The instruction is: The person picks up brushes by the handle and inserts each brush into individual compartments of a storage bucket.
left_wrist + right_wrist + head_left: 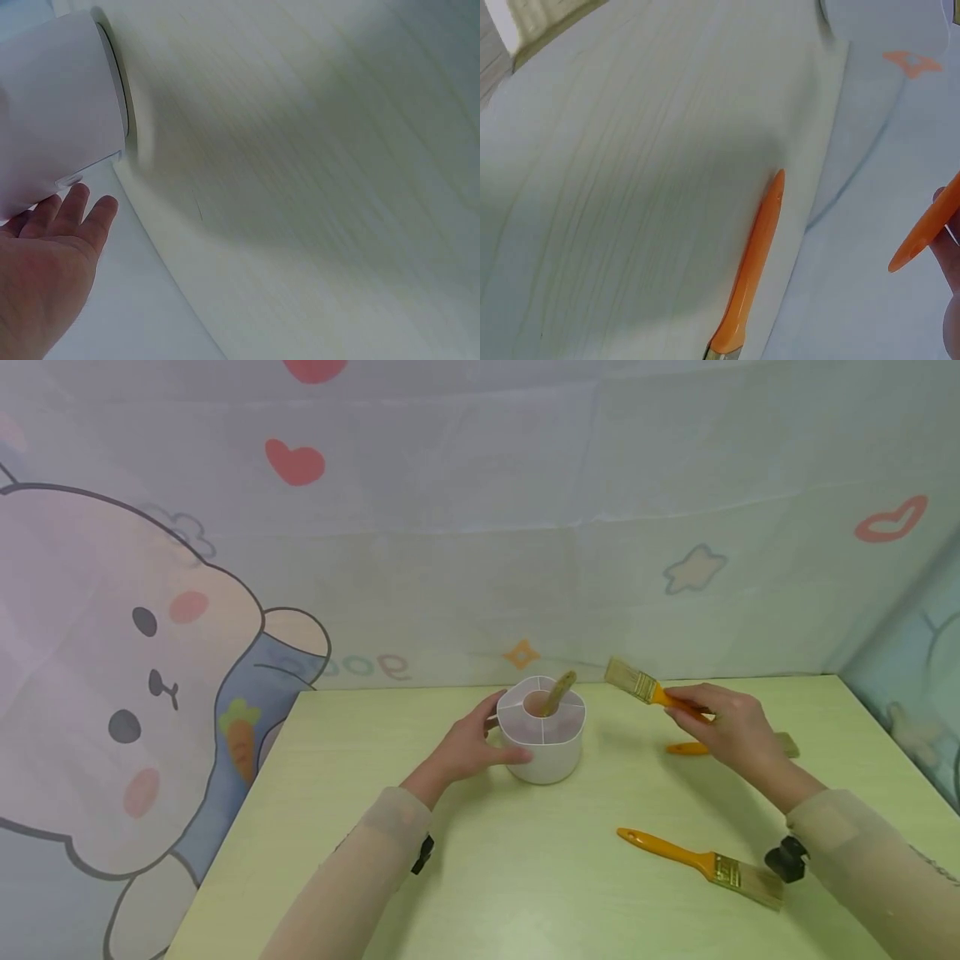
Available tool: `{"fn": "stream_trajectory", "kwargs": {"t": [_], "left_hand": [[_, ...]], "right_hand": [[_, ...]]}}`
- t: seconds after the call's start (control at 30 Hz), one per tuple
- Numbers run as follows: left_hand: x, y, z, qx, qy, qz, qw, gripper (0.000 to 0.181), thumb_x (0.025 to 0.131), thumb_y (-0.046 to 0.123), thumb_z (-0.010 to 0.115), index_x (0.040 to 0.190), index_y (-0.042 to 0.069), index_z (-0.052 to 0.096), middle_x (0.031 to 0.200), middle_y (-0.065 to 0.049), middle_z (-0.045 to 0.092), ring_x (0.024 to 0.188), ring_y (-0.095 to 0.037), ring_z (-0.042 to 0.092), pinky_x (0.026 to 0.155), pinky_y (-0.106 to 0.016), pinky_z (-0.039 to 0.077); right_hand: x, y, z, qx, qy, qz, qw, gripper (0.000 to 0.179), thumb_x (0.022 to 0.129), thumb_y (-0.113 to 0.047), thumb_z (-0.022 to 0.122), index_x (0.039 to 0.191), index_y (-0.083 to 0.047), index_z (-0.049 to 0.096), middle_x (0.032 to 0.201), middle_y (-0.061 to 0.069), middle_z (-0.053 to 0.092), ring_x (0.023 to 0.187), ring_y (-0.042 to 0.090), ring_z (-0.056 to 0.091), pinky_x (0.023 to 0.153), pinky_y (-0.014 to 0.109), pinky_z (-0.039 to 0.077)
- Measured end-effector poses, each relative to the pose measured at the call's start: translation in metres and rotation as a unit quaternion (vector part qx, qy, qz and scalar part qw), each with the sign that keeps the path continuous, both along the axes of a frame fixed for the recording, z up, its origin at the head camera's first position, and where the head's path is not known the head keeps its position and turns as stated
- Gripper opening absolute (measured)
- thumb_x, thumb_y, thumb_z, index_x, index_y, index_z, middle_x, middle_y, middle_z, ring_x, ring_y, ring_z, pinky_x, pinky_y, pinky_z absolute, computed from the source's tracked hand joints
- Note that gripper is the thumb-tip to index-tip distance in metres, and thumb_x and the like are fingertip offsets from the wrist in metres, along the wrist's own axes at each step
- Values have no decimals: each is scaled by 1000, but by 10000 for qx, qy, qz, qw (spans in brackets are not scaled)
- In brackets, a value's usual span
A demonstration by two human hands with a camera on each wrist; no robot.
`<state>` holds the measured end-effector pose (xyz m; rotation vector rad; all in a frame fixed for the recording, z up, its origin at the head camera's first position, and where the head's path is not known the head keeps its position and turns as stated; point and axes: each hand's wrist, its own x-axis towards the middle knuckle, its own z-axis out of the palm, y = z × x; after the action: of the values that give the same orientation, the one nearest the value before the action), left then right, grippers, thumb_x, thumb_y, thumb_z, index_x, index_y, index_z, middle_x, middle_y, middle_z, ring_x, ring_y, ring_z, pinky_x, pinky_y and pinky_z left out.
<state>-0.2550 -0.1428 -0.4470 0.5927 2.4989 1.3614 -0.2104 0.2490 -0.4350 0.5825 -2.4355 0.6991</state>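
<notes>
My left hand (476, 745) grips a white round divided holder (546, 764), thumb across its front and fingers round its far left side. In the left wrist view several fingertips lie along the wall of the holder (60, 105). A tan stick-like handle (558, 693) leans up out of the holder's middle compartment. My right hand (727, 718) pinches a paintbrush (636, 682) by its orange handle, bristles pointing up and left, to the right of the holder and above the table. In the right wrist view the held paintbrush's handle end (922, 236) shows at the right edge.
A second orange-handled paintbrush (686, 748) lies on the table (525, 877) beneath my right hand, partly hidden by it. Another paintbrush (701, 862) lies nearer, bristles towards my right sleeve. A printed cloth (465, 593) hangs behind the table's far edge.
</notes>
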Motion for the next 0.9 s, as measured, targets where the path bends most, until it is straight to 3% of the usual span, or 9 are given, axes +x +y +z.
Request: {"fn": "stream_trajectory", "kwargs": {"t": [0.1, 0.17, 0.33, 0.4, 0.67, 0.77, 0.9], "left_hand": [[0, 0, 0, -2, 7, 2, 10000, 102, 84, 26, 94, 167, 21, 35, 166, -1, 46, 151, -31, 49, 127, -51, 37], [0, 0, 0, 6, 14, 8, 10000, 102, 84, 26, 95, 167, 21, 35, 166, -1, 46, 150, -31, 49, 126, -51, 37], [0, 0, 1, 24, 21, 7, 10000, 102, 85, 26, 94, 167, 20, 35, 166, -1, 46, 151, -31, 48, 127, -50, 37], [1, 1, 2, 48, 9, -9, 10000, 102, 86, 26, 94, 168, 20, 34, 167, -2, 45, 151, -32, 48, 127, -51, 37], [3, 1, 5, 80, -32, -43, 10000, 102, 87, 25, 93, 169, 19, 32, 168, -3, 43, 152, -33, 46, 127, -52, 36], [4, 1, 4, 68, -47, -17, 10000, 102, 87, 25, 93, 168, 19, 32, 168, -2, 43, 152, -33, 47, 127, -52, 36], [3, 1, 3, 86, -63, 11, 9999, 102, 86, 24, 93, 168, 20, 33, 168, -1, 43, 152, -32, 47, 127, -51, 36]], "right_hand": [[0, -4, 3, -297, -276, -71, 9992, 31, 91, -5, 85, 122, -6, 80, 109, 11, 81, 88, 28, 78, 72, 10, 56], [1, -7, 5, -574, -527, -144, 9969, 30, 94, -8, 83, 124, -6, 79, 110, 12, 81, 89, 17, 78, 75, 2, 50], [1, -19, 10, -1462, -1103, -248, 9828, 30, 100, -15, 79, 127, -3, 77, 112, 18, 79, 88, -19, 64, 76, 1, 51], [0, -24, 12, -1840, -1226, -208, 9750, 31, 100, -16, 78, 128, -2, 76, 113, 18, 79, 88, -20, 63, 76, 4, 54], [0, -46, 22, -3191, -1686, 101, 9325, 42, 102, -23, 76, 133, 5, 70, 107, -22, 74, 98, -6, 71, 86, 10, 57], [0, -56, 26, -3677, -1772, 350, 9122, 41, 102, -21, 76, 133, 6, 69, 107, -18, 77, 99, 0, 74, 89, 13, 58], [0, -68, 32, -4420, -1816, 843, 8744, 34, 101, -13, 76, 131, 4, 70, 110, -7, 81, 100, 6, 78, 90, 19, 60]]}}
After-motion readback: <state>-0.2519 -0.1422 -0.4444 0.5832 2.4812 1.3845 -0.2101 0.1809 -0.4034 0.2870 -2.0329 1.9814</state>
